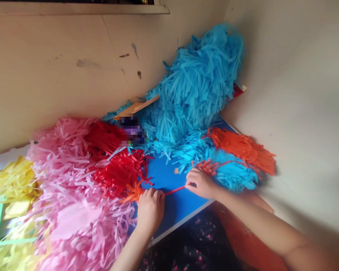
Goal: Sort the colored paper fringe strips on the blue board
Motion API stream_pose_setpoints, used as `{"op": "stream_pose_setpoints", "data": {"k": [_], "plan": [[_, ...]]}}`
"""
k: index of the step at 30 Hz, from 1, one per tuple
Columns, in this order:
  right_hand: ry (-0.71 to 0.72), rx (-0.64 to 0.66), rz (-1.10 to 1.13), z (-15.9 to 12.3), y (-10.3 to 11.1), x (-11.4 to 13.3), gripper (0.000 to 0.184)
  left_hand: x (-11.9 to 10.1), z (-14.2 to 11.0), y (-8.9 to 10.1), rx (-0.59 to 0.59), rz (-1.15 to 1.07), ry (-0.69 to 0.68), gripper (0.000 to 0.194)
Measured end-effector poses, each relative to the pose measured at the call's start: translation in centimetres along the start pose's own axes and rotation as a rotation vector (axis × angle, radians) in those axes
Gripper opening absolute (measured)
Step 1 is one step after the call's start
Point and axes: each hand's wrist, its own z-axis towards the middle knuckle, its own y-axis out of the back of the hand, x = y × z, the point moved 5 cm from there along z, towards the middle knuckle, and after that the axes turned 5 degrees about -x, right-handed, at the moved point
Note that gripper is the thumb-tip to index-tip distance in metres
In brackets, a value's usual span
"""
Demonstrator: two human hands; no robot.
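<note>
**Red paper strip [175,190] drawn straight between two closed hands over blue board [173,210]**

Left hand [150,210] at about 6 o'clock from the middle of the head view: closed, fingers curled over one end of the strip, the gripped end hidden. Right hand [199,183] at about 4 o'clock: closed too, gripping the other end. Strip at about 5 o'clock, low in the frame, spanning the bare blue of the board; contact with the board impossible to tell.

Small orange paper tuft [133,192] just beside the left hand. Curled red-orange paper fringe [207,167] just above the right hand. Around both: red paper fringe [118,175] at 8 o'clock, pink paper fringe [73,180] and yellow paper fringe [14,188] farther out at 8 to 9 o'clock, turquoise paper fringe [194,82] heaped at 1 o'clock, orange paper fringe [243,148] at 3 o'clock. Tan cardboard strip [135,107] and a blurred dark patch [131,130] at 10 o'clock, against a scuffed plaster wall [59,75]. Dark floral cloth [192,241] at the bottom edge.

Best handling, on judgement: an even, gentle pull from both ends, without twisting, given how thin and easily torn such paper looks.
</note>
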Motion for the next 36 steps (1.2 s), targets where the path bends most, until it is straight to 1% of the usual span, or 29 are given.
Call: {"op": "stream_pose_setpoints", "data": {"k": [5,9,10,11,13,14,15,17,18,20,21,24,26,28,30,32,34,35,36], "plan": [[-0.017,0.045,-0.030,0.3,-0.2,0.1,0.023,-0.4,1.1,0.6,0.068,0.082,0.053,0.024],[-0.048,0.080,-0.052,0.7,0.1,0.2,0.021,-0.3,1.3,0.9,0.084,0.110,0.051,0.021],[-0.057,0.083,-0.058,0.8,0.2,0.2,0.019,-0.4,1.2,0.9,0.077,0.104,0.013,0.019],[-0.065,0.085,-0.066,1.0,0.4,0.4,0.017,-0.7,1.1,0.9,0.069,0.093,-0.050,0.022],[-0.073,0.101,-0.097,1.2,0.6,1.0,0.015,-1.5,0.8,0.8,0.056,0.072,-0.209,0.034],[-0.067,0.115,-0.128,1.2,0.6,1.4,0.013,-1.9,0.6,0.7,0.051,0.069,-0.278,0.035],[-0.054,0.126,-0.172,1.2,0.5,2.0,0.013,-2.2,0.4,0.6,0.046,0.075,-0.321,0.033],[0.002,0.132,-0.262,1.0,0.2,3.3,0.012,-2.5,0.3,0.5,0.030,0.094,-0.336,0.026],[0.054,0.127,-0.290,0.9,0.0,4.0,0.011,-2.6,0.3,0.4,0.019,0.100,-0.333,0.024],[0.188,0.103,-0.322,0.6,-0.7,5.2,0.010,-2.8,0.3,0.4,0.000,0.095,-0.333,0.021],[0.257,0.083,-0.336,0.5,-1.1,5.7,0.013,-2.9,0.2,0.4,-0.009,0.089,-0.336,0.020],[0.419,-0.001,-0.389,0.5,-2.1,5.9,0.028,-3.2,0.2,0.3,-0.043,0.070,-0.335,0.019],[0.485,-0.040,-0.387,0.7,-2.5,5.5,0.032,-3.4,0.2,0.1,-0.082,0.058,-0.322,0.020],[0.514,-0.059,-0.374,1.0,-2.8,5.3,0.035,-3.5,0.3,-0.1,-0.137,0.040,-0.308,0.021],[0.500,-0.076,-0.379,1.3,-2.6,5.7,0.035,-3.5,0.3,0.1,-0.207,0.009,-0.303,0.020],[0.432,-0.114,-0.357,1.4,-1.6,6.7,0.032,-3.3,0.2,1.0,-0.286,-0.027,-0.309,0.021],[0.260,-0.151,-0.195,1.7,0.3,7.8,0.028,-3.2,-0.1,2.8,-0.390,-0.079,-0.332,0.022],[0.134,-0.150,-0.050,1.8,1.3,8.2,0.026,-3.3,-0.4,4.2,-0.452,-0.117,-0.349,0.022],[-0.004,-0.119,0.125,2.0,2.2,8.5,0.024,-3.3,-0.7,5.6,-0.518,-0.160,-0.370,0.021]]}}
